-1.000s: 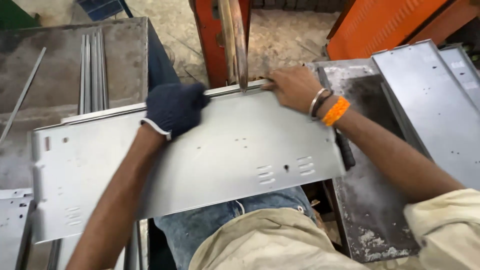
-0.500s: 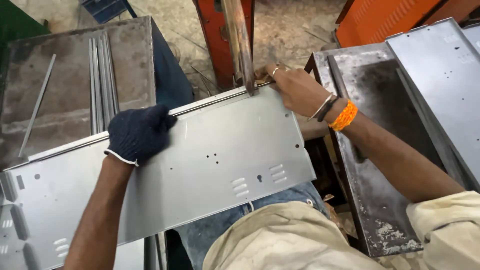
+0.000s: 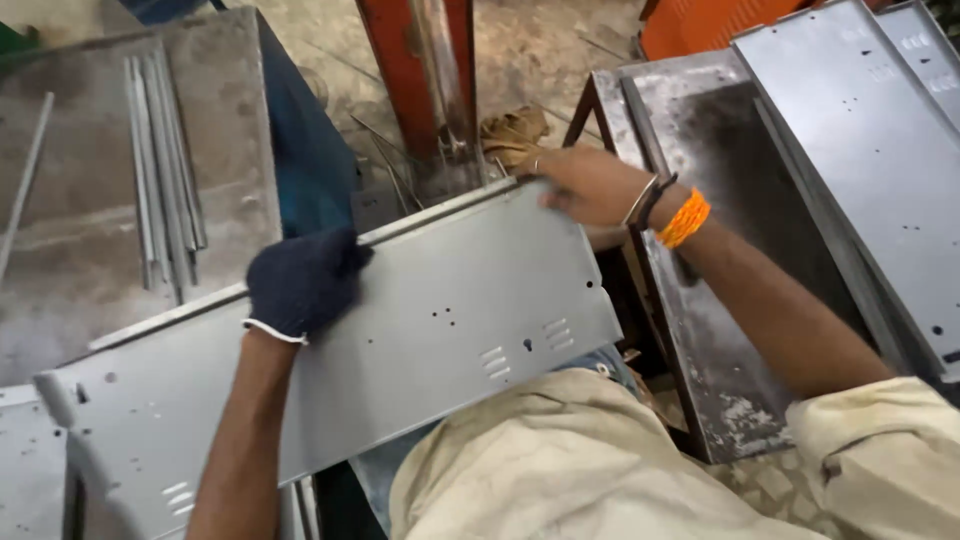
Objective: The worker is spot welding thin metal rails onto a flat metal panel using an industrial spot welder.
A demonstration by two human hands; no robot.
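Observation:
A long grey sheet-metal panel (image 3: 420, 330) with small holes and louvre slots lies across my lap, tilted up to the right. My left hand (image 3: 300, 282), in a dark blue glove, grips its far folded edge near the middle. My right hand (image 3: 585, 185), bare with a ring and an orange wristband, holds the panel's far right corner close to the upright of an orange machine (image 3: 420, 70).
A worn metal table (image 3: 90, 250) at the left carries several thin rods (image 3: 160, 170). A dark metal stand (image 3: 720, 250) and stacked grey panels (image 3: 870, 150) sit at the right. Another grey panel (image 3: 25, 470) lies at the lower left. A tan glove (image 3: 512, 130) rests by the machine.
The panel has slid left and toward me, tilting more. My left hand has moved along its far edge; my right hand stays on the right corner.

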